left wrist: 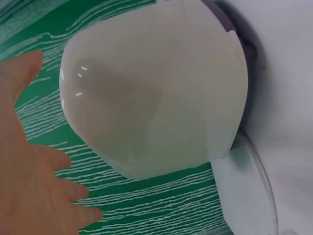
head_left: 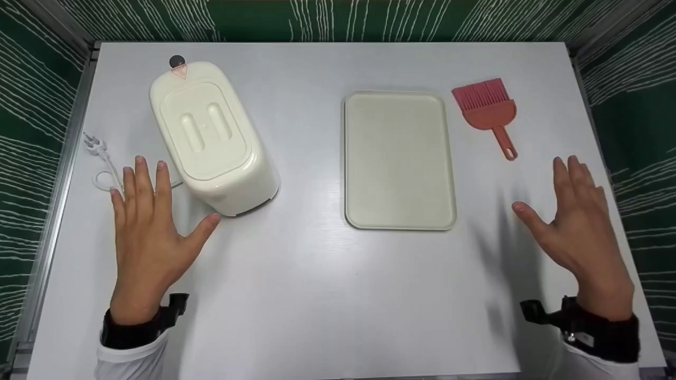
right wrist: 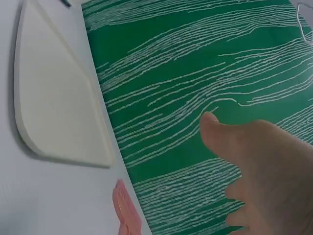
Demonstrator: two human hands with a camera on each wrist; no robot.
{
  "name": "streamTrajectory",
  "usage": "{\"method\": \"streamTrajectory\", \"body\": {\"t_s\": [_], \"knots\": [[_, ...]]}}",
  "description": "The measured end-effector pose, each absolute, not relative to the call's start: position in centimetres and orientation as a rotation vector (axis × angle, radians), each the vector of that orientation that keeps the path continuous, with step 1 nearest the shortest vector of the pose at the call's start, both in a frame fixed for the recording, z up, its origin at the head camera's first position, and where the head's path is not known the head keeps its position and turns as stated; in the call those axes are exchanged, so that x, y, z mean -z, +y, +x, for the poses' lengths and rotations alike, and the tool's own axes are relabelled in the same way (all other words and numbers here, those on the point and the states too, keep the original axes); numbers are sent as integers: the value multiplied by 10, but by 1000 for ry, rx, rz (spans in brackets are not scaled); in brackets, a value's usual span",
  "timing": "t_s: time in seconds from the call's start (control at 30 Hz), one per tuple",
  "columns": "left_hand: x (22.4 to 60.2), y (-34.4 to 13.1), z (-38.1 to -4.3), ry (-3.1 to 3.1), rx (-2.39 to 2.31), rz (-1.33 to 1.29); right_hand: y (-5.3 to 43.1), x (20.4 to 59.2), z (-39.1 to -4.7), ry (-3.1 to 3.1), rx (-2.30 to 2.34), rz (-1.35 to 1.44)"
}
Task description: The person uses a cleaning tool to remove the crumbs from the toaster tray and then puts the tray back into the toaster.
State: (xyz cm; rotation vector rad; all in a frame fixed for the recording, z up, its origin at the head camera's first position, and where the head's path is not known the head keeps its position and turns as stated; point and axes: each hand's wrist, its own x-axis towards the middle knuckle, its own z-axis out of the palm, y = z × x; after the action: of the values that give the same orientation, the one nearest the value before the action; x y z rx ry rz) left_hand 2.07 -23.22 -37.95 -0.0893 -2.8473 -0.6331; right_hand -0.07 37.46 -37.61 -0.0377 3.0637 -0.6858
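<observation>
My left hand (head_left: pixel 150 243) is held with straight, spread fingers near the front end of a cream toaster (head_left: pixel 208 174) with a lid on top. Nothing is in that hand. In the left wrist view the toaster's rounded end (left wrist: pixel 156 98) fills the middle, beside the fingers. On the right, my right hand (head_left: pixel 586 237) is spread too, thumb out, holding nothing, and its shadow falls on the table. Nearest to it lies a red brush (head_left: pixel 488 113), bristles pointing away and handle toward me. A pale rectangular tray (head_left: pixel 398 161) lies flat between the toaster and the brush.
A white table (head_left: pixel 296 295) carries everything. The toaster's white cord and plug (head_left: pixel 97 145) lie at the left, partly behind my left hand. A dark round knob (head_left: pixel 177 61) shows at the toaster's far end. Green patterned curtains (head_left: pixel 338 21) surround the table.
</observation>
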Motion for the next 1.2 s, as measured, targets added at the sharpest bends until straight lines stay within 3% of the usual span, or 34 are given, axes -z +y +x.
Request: {"method": "streamTrajectory", "body": {"t_s": [0.27,0.53,0.83,1.2], "knots": [[387,-223,17,-2810,774,-98,335,373,-12,3022,861,-330],[399,-209,15,-2670,1232,47,276,373,-31,2888,938,-613],[403,-202,13,-2305,1677,282,210,376,-51,2707,1073,-714],[396,-198,3,-2114,1867,396,153,380,-59,2471,1223,-702]]}}
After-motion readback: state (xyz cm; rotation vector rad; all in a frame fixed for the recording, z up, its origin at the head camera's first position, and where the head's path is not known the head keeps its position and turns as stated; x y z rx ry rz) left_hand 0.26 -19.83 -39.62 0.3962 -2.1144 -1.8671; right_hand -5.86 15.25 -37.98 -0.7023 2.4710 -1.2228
